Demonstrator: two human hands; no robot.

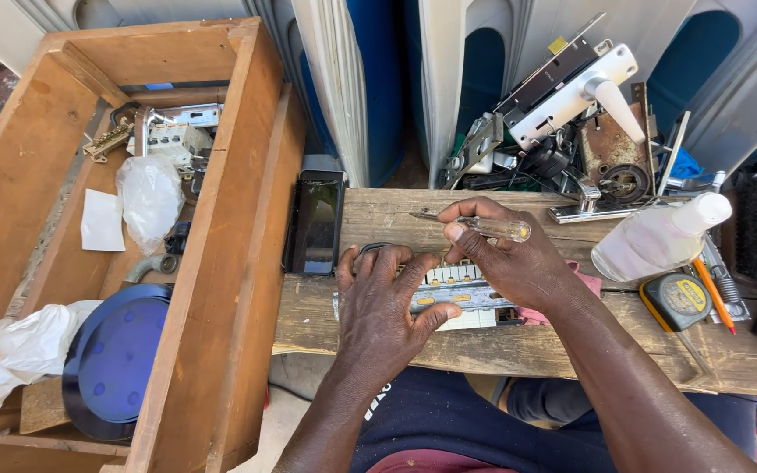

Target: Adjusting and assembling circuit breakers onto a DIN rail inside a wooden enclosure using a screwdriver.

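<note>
My left hand [383, 307] lies flat over the left end of a metal lock body [462, 293], pressing it onto the wooden plank [484, 346]. The lock body is silvery with yellowish parts and a white strip beneath it. My right hand [510, 258] holds a small screwdriver with a clear handle [497, 228]; its thin shaft points left, above the lock body. A pink cloth [584, 278] peeks out under my right wrist.
A dark phone [317, 223] lies at the plank's left end. To the left stands a wooden box [251, 175] with lock parts, plastic bags and a blue lid [116, 355]. Behind are door lock sets [571, 96]; to the right a clear bottle [659, 236], tape measure [678, 300], pencil and brush.
</note>
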